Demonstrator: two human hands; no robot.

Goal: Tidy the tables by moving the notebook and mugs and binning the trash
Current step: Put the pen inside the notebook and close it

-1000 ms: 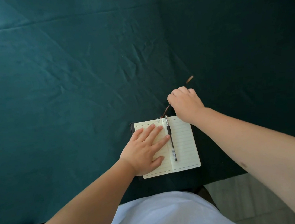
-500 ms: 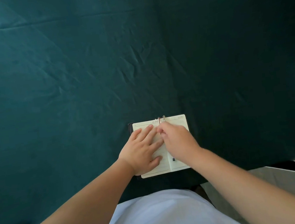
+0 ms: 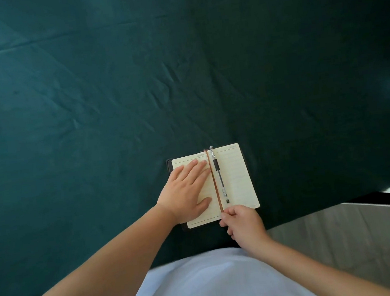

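The tablecloth (image 3: 110, 96) was dark green. The notebook (image 3: 235, 179) had cream pages with thin lines and a black cover. Its ribbon (image 3: 215, 184) was brown. The pen (image 3: 219, 176) was clear with a black grip. The shirt (image 3: 216, 284) was pale blue.

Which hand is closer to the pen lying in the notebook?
It is close, but left. The left hand lies flat on the page beside the pen; the right hand pinches the ribbon just below the pen's tip.
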